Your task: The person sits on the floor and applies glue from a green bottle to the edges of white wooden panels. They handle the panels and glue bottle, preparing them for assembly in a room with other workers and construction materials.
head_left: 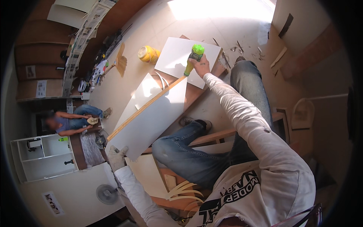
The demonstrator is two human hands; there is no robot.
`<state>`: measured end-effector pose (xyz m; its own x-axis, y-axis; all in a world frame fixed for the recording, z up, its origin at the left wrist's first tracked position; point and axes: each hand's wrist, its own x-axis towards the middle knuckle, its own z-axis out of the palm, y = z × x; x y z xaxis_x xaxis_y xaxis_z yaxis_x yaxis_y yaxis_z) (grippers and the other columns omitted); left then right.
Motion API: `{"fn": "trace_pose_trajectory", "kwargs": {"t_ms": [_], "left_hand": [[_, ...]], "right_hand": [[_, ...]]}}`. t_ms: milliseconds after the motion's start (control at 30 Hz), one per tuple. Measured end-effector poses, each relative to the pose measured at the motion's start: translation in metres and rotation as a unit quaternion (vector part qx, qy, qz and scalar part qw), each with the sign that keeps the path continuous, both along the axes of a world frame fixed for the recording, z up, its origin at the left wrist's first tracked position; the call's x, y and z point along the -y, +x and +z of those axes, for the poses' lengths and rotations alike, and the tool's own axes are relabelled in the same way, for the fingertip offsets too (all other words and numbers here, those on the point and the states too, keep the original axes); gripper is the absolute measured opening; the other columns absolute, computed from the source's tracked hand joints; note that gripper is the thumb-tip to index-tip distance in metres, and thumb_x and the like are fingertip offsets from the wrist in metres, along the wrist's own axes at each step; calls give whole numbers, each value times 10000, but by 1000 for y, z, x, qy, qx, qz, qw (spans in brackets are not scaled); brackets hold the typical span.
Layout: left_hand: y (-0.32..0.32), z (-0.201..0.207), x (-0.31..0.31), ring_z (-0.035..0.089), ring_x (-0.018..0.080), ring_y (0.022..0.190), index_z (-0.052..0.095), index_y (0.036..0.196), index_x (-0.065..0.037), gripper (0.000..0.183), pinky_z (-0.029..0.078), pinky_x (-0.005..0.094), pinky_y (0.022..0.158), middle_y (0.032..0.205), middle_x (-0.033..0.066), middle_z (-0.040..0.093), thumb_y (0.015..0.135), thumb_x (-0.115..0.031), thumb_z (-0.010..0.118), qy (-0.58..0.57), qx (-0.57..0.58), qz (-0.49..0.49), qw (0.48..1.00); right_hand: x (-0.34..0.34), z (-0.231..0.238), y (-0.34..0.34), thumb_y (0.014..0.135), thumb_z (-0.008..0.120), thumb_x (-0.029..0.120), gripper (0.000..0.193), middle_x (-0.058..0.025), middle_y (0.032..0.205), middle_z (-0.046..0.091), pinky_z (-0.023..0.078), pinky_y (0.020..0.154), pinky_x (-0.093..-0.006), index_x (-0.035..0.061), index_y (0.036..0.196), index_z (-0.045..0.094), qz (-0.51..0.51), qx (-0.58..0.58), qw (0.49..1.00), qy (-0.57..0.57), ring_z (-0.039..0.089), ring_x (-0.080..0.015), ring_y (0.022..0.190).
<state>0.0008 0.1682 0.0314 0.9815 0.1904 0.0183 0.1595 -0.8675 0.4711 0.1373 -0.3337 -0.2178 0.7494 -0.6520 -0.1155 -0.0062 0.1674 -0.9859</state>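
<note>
A long white board [152, 113] stands tilted before me, its bare plywood edge [147, 107] facing up. My right hand [202, 66] is closed around a green squeeze bottle [194, 53] with a dark label. The bottle's narrow lower end meets the far end of that edge. At the near left end, my left hand [117, 156], pale and apparently gloved, grips the board by its corner; some of its fingers are hidden. A second white panel [174, 56] lies flat beyond the bottle. Pale curled strips [185, 191] lie beside my bent leg.
A yellow container [149, 55] and a broom [120, 60] are on the floor at the far left. Another person [77, 121] sits at the left, holding something. Scraps [242, 49] litter the far right floor. A fan [107, 194] and white shelf unit [43, 157] stand lower left.
</note>
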Motion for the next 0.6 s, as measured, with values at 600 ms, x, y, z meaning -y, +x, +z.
{"fn": "trace_pose_trajectory", "kwargs": {"t_ms": [600], "left_hand": [[-11, 19, 38, 588, 94, 720, 632, 1028, -4, 349, 481, 247, 661, 860, 20, 672, 714, -7, 784, 20, -25, 8, 999]], "right_hand": [[7, 14, -7, 780, 734, 235, 536, -235, 1019, 669, 500, 890, -383, -41, 1167, 485, 17, -8, 1000, -20, 656, -354, 989]]}}
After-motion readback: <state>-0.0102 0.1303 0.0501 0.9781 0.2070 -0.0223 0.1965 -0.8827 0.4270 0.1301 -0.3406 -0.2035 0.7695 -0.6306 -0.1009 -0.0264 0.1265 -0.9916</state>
